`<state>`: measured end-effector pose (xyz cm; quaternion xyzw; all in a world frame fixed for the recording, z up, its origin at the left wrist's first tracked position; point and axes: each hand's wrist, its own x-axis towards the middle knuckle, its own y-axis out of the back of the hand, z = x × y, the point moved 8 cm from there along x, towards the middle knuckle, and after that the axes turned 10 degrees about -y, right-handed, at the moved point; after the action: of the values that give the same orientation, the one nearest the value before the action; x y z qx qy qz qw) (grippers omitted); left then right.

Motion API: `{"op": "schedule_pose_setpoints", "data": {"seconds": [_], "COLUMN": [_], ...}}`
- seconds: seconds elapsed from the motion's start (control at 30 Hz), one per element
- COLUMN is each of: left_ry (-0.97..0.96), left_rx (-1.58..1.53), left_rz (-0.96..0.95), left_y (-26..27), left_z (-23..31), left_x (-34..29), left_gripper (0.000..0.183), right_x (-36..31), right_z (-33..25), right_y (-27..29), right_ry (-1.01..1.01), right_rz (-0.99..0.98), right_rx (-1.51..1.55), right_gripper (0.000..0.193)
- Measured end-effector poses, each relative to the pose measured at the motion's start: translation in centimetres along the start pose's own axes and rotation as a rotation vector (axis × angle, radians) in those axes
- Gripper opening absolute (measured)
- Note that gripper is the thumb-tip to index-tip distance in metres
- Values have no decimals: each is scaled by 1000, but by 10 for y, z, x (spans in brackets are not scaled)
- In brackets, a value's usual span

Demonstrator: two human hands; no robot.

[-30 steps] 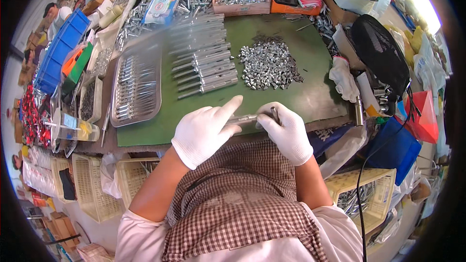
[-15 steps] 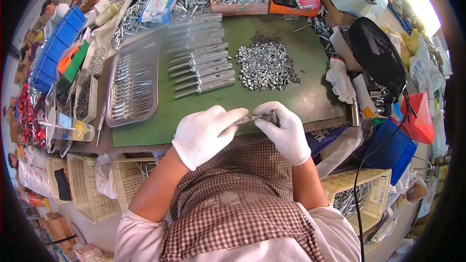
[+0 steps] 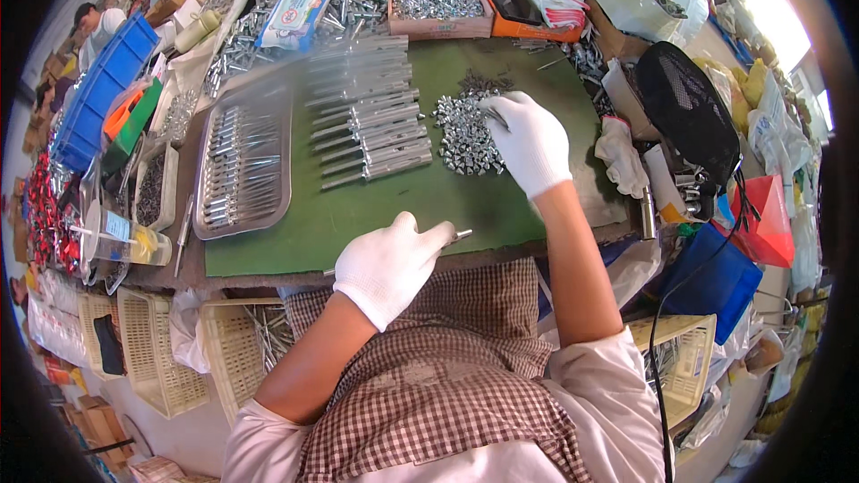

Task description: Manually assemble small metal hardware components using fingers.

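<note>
My left hand (image 3: 392, 266), in a white knit glove, is closed around a thin metal rod (image 3: 462, 235) above the near edge of the green mat (image 3: 358, 237). Only the rod's tip and a bit of its other end show. My right hand (image 3: 534, 145), gloved too, is at the right side of a heap of small silver metal fittings (image 3: 463, 139). Its thumb and finger pinch a thin dark metal piece (image 3: 496, 118), whose exact kind is unclear. Left of the heap lies a row of metal rods (image 3: 380, 159). Small dark pins (image 3: 483, 82) lie behind the heap.
A metal tray (image 3: 287, 174) of pointed metal rods stands at the left. Behind the mat are a pink box (image 3: 440, 29) of small parts and a wipes packet (image 3: 297, 13). A black mesh cover (image 3: 684, 94) and a hanging cable (image 3: 693, 259) are at the right. A co-worker sits far left.
My right hand has left my left hand and reached forward to the heap of fittings. My left hand keeps the rod and has shifted slightly down. The view has tilted a little.
</note>
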<state>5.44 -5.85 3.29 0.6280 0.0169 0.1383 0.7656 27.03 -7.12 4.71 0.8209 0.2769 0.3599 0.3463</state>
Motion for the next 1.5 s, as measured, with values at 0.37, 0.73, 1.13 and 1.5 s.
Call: {"op": "schedule_pose_setpoints", "data": {"seconds": [0.37, 0.73, 1.13, 1.5], "left_ry": [45, 89, 92, 70], "left_rx": [-32, -47, -34, -43], "left_rz": [-52, -81, -66, -38], "left_y": [-1, -5, -5, -3], "left_z": [-4, -2, -2, 1], "left_x": [-1, 0, -2, -1], "left_gripper": [20, 23, 20, 20], "right_x": [-42, -106, -85, 27], "right_z": [-21, -37, -23, 19], "right_y": [15, 3, 21, -6], "right_ry": [5, -83, -55, -10], "right_rz": [-96, -409, -260, 11], "right_rx": [-65, 332, 277, 9], "right_gripper": [10, 14, 11, 15]}}
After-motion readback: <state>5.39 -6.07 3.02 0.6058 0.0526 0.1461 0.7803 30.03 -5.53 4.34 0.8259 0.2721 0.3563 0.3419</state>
